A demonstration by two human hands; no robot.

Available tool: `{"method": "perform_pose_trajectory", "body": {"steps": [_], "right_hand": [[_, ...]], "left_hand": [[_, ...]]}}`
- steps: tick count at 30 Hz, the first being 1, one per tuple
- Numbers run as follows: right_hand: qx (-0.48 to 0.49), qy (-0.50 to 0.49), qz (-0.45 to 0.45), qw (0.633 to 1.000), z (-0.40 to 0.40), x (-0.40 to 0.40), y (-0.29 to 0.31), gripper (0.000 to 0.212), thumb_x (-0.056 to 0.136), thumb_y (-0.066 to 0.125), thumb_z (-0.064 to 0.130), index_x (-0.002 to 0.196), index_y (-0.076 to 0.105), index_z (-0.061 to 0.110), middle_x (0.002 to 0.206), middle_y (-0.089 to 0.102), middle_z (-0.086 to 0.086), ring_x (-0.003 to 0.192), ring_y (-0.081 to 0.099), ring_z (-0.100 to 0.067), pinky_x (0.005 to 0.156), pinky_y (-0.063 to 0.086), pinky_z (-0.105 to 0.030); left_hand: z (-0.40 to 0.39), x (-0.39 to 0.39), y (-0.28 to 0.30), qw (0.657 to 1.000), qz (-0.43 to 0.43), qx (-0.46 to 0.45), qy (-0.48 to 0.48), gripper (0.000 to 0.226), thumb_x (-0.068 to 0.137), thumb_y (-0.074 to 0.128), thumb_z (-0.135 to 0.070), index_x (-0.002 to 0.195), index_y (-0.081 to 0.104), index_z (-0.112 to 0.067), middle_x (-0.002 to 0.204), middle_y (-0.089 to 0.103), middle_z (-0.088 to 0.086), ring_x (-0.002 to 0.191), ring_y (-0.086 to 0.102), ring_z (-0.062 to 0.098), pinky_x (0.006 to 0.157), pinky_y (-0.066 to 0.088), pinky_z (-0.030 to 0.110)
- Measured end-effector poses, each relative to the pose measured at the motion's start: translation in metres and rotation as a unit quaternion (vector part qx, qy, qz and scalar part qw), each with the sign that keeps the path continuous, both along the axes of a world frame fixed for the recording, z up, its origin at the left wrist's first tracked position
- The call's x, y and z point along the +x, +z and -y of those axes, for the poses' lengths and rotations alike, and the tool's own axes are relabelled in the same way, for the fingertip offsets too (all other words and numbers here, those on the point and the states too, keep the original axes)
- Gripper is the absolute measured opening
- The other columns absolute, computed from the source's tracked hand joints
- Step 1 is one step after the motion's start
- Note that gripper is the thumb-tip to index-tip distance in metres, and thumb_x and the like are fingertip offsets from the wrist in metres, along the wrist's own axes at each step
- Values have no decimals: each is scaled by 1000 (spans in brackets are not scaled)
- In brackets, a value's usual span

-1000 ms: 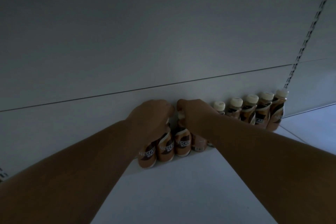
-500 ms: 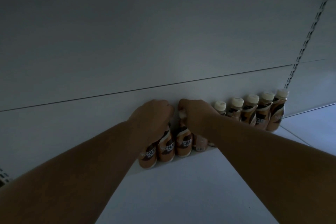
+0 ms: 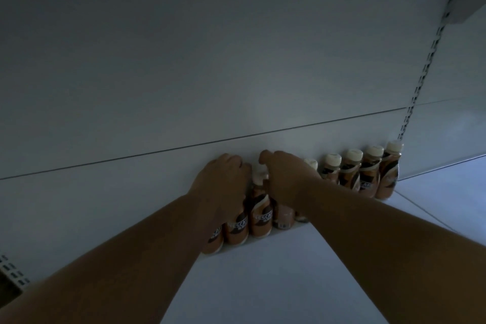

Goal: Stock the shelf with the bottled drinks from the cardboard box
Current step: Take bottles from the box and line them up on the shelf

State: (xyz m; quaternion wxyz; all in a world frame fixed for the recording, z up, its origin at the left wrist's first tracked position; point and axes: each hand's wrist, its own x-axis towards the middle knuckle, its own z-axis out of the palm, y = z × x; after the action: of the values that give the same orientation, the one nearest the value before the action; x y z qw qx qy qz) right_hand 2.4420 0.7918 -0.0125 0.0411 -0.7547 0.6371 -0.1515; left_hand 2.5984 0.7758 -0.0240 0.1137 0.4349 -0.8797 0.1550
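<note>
1. Landmark = back panel (image 3: 236, 87) of the shelf unit. Everything below is placed relative to it.
2. Farthest from the panel: shelf (image 3: 263, 284) front area, bare and white. Both forearms cross it on the way in. Likely reason: fill starts at the back so later rows go in front.
3. Left hand (image 3: 223, 181) is right up by the panel, fingers curled down over the tops of the left-end bottles (image 3: 235, 229). Closed over the caps; whether it actually clamps one or only steadies them, cannot tell.
4. Right hand (image 3: 285, 179) is just right of the left hand, equally close to the panel, curled over the next bottle tops. Knuckles hide the grip, so it could be either holding or pressing.
5. Between the hands one cream cap (image 3: 259, 175) shows, bottle upright beneath it. My read: the hands are squaring up a cluster and pushing it flush to the panel.
6. Along the panel to the right: a row (image 3: 368, 173) of brown bottles, cream caps, upright, touching side by side and set against the panel base. The row ends near the slotted upright (image 3: 420, 79).
7. Labels partly legible on the left bottles, facing out. Probably deliberate for display.
8. Cardboard box: not in view.
9. Judgement: one back row nearly complete; most shelf depth is unfilled.
</note>
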Motion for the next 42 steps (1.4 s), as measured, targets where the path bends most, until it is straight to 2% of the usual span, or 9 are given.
{"method": "perform_pose_trajectory", "body": {"steps": [4,8,12,15,20,23,29,34,42], "right_hand": [[-59,-34,9,998,-11,-37,6,29,90,54,18,119,51,20,112,54,-6,100,59,-29,79,51,-39],[-40,-65,-23,997,-8,-78,4,35,93,53,22,128,51,20,122,48,-7,105,59,-31,83,54,-45],[2,-69,-36,997,6,-100,-4,26,95,49,26,120,53,18,117,52,-7,103,58,-28,84,51,-41],[-7,-54,-6,999,10,-104,-15,20,94,51,23,113,45,19,109,57,-7,98,59,-29,79,51,-41],[7,-42,18,999,24,-105,-11,25,92,59,27,103,39,18,102,60,-8,98,60,-30,69,41,-33],[24,-41,18,999,31,-105,-6,33,91,59,31,118,51,15,116,62,-11,106,59,-31,79,48,-35],[29,-40,7,999,30,-104,-9,32,93,56,24,123,53,15,116,62,-10,105,58,-28,74,39,-30],[42,-43,-3,998,28,-97,-5,29,93,54,23,121,52,15,113,62,-12,101,59,-29,73,43,-33],[23,-43,1,999,27,-88,-4,26,89,57,15,115,56,19,110,63,-10,103,59,-30,87,50,-44]], "left_hand": [[0,-19,2,998,-61,20,-18,32,88,56,-30,116,48,-17,117,50,3,111,46,25,92,38,34],[6,-54,1,995,-87,39,-30,39,86,59,-33,120,49,-17,116,53,4,108,48,25,90,42,38],[15,-84,1,999,-40,-4,-35,26,86,56,-38,102,55,-18,100,61,4,93,53,26,72,38,33],[19,-100,7,999,22,-45,-22,22,87,56,-41,89,53,-19,91,63,5,86,56,26,66,31,32],[24,-110,19,998,48,11,-28,13,87,56,-28,96,57,-18,89,62,5,82,59,26,63,35,30],[29,-108,20,997,46,47,-37,18,87,54,-26,103,58,-19,92,60,4,76,50,20,64,34,29],[32,-106,15,996,32,57,-54,25,89,53,-23,113,60,-20,103,63,3,92,61,24,67,33,28],[35,-103,8,995,-19,89,-50,22,88,58,-22,110,57,-18,103,62,3,93,60,24,68,34,28],[43,-102,4,995,-4,93,-38,30,88,59,-18,118,63,-17,112,63,6,100,60,24,81,43,30]]}}
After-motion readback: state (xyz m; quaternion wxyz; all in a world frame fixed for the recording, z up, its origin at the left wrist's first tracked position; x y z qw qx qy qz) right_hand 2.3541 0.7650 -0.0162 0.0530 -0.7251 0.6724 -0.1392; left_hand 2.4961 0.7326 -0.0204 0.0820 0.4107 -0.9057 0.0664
